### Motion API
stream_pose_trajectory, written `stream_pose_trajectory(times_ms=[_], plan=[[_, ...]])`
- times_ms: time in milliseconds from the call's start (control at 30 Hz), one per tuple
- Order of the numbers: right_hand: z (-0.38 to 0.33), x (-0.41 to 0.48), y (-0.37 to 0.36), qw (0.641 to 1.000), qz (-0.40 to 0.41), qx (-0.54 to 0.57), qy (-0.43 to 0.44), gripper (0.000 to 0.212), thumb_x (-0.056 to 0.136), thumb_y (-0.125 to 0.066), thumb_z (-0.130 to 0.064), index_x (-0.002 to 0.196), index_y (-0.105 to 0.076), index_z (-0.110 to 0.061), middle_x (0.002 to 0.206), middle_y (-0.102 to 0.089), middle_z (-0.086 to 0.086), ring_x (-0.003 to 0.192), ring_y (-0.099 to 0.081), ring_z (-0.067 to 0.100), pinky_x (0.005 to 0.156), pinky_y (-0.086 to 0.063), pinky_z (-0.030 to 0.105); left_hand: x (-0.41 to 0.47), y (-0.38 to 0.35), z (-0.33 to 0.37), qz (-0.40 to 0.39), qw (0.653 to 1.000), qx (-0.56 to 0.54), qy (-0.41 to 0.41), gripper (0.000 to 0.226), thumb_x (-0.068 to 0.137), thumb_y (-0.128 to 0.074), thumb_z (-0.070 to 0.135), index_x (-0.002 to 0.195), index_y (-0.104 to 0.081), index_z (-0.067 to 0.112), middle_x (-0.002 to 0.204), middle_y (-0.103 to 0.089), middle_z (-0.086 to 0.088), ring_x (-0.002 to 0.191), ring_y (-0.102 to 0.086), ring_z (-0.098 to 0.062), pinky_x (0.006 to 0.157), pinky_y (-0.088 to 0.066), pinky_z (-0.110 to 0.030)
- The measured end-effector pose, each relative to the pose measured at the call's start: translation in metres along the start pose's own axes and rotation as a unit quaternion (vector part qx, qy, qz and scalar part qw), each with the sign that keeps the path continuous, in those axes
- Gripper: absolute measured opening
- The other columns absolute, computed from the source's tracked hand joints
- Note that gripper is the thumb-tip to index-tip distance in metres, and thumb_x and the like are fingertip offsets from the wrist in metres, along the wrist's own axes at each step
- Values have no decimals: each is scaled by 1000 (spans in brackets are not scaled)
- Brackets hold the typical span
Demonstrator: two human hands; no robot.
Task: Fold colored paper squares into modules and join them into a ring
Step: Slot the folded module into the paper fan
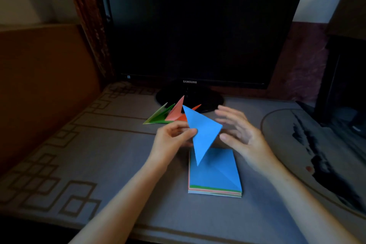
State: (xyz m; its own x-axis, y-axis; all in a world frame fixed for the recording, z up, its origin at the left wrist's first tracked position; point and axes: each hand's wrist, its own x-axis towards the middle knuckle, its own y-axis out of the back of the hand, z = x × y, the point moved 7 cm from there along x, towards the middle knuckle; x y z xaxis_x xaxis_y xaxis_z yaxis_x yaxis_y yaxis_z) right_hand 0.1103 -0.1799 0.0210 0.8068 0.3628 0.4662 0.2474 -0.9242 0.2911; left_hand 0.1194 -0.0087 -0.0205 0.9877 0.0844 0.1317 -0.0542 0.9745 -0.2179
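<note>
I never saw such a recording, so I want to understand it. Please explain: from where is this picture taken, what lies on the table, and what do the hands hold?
There is no machine here: a person works with two bare hands. The single picture comes from a camera worn on the person's head, looking forward and down. The left hand pinches a folded blue paper, raised above the table. The right hand is open beside it and holds nothing; it is blurred, so I cannot tell whether it touches the paper. Below them lies a stack of colored paper squares, blue on top, on a patterned cloth. Further back lie folded green and orange pieces, in front of a dark monitor.
</note>
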Motion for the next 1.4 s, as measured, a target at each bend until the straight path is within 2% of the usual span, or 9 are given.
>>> stream_pose_trajectory(times_ms=[133,333,433,567,667,867,1033,1200,1400], plan=[[12,-2,-7,995,-65,-69,-23,36,80,-71,-8,106,-69,-33,139,-43,-17,130,-41,7,105,-34,23,-2,-3,-2,-28,999,0,25,10,81,-66,-1,88,-68,6,76,-70,-4,66,-67,-11,58,-54,-20],[16,2,3,996,53,62,-45,20,68,-70,-4,77,-76,-22,91,-70,-5,86,-66,7,77,-49,15,-2,-6,-6,-43,997,-35,60,7,83,-64,1,88,-68,5,75,-71,-5,64,-66,-11,59,-53,-18],[17,1,5,993,82,67,-53,16,75,-67,1,77,-73,-14,79,-71,-3,70,-65,8,66,-52,18,-4,-10,-6,-63,995,-54,63,10,85,-60,6,92,-66,2,75,-72,-9,69,-70,-14,63,-55,-17],[20,1,6,988,114,78,-74,13,80,-64,4,77,-68,-8,66,-70,-1,57,-64,8,55,-51,17,-6,-13,-1,-75,994,-58,49,39,74,-64,27,102,-66,-1,92,-71,-16,83,-71,-20,67,-55,-20],[21,1,5,988,112,73,-78,10,83,-62,3,79,-67,-5,60,-66,2,54,-62,8,52,-50,18,-8,-13,0,-81,996,-7,37,35,68,-74,16,100,-67,3,95,-71,-16,84,-70,-19,68,-55,-21],[21,0,-2,990,88,68,-87,15,82,-65,-2,90,-63,-13,66,-66,3,58,-63,14,51,-49,21,-6,-9,2,-56,998,41,0,13,77,-70,3,89,-66,5,76,-72,-8,71,-71,-15,64,-57,-23],[26,0,-5,986,68,87,-126,49,67,-76,-14,108,-52,-24,75,-67,3,67,-67,19,52,-51,24,-6,-13,2,-81,994,71,-13,13,77,-71,4,88,-67,9,75,-71,-4,74,-70,-15,65,-56,-23],[28,1,-11,988,51,61,-131,14,73,-73,0,80,-64,-10,62,-68,5,53,-62,13,48,-48,20,-7,-15,1,-91,992,90,-15,12,77,-71,3,86,-67,9,76,-71,-5,76,-69,-13,66,-55,-22],[26,1,-11,987,58,80,-124,12,75,-70,2,81,-63,-6,64,-69,10,53,-64,17,53,-52,22,-8,-13,6,-69,995,67,-35,13,75,-72,1,85,-68,8,81,-71,-15,76,-69,-18,65,-55,-22]])
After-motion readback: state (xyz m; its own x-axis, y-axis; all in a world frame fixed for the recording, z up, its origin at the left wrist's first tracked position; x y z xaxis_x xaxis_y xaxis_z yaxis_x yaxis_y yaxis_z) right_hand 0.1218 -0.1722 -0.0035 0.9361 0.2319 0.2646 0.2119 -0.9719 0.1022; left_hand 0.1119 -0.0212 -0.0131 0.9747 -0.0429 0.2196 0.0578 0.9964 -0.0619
